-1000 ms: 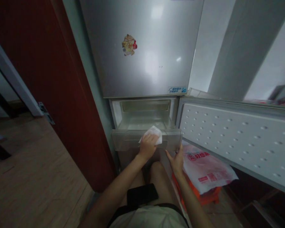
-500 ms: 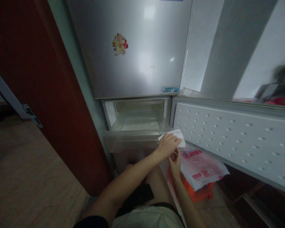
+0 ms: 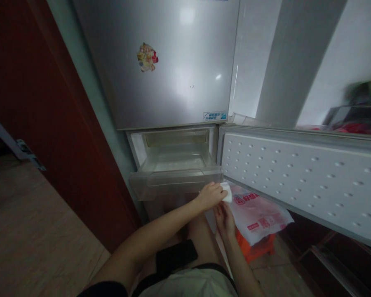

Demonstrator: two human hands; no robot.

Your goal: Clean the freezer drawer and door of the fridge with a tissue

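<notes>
Head view: the left hand [image 3: 210,195], fingers pinching the white tissue [image 3: 226,193], has moved from the freezer drawer [image 3: 170,183] middle to its right end, lower centre; I cannot tell whether the right hand's [image 3: 225,220] fingers grip anything.

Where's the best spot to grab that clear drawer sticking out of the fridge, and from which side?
I'd hold the drawer by the top edge of its front, coming from in front: it juts out of the fridge, leaving that broad edge exposed. Left of middle seems best, since the left hand, holding the white cloth, is near the right end.
</notes>
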